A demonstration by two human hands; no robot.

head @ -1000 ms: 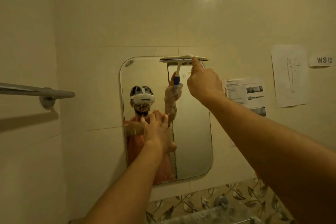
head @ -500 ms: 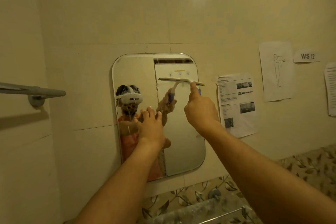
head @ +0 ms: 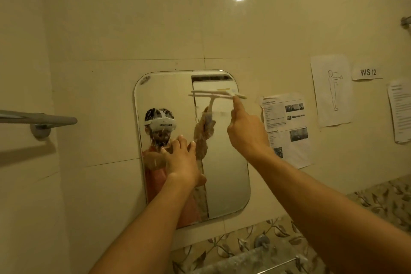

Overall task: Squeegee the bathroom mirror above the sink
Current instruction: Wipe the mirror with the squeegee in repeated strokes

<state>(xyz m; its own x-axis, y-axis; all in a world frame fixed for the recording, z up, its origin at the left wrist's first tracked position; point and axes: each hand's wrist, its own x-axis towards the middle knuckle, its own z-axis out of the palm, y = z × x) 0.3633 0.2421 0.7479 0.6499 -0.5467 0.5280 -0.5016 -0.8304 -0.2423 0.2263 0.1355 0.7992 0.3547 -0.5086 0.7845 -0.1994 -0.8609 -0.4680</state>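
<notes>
The rounded mirror [head: 226, 173] hangs on the tiled wall. A white squeegee [head: 213, 94] lies with its blade level across the mirror's upper right part, a little below the top edge. My right hand [head: 246, 131] grips its handle, the index finger stretched up to the blade's right end; the handle itself is hidden behind the hand. My left hand [head: 182, 158] rests flat on the glass at mid-height, fingers straight. The mirror reflects both arms and a person wearing a headset.
A grey towel bar [head: 40, 119] juts from the wall at left. Printed sheets [head: 287, 129] and a "WS 12" label [head: 368, 72] are taped right of the mirror. A leaf-pattern tile band [head: 242, 244] and a metal rail [head: 278, 262] run below.
My right hand drew the squeegee down from the mirror's top edge into its upper part, then lifted it slightly. My left hand stayed flat on the glass.
</notes>
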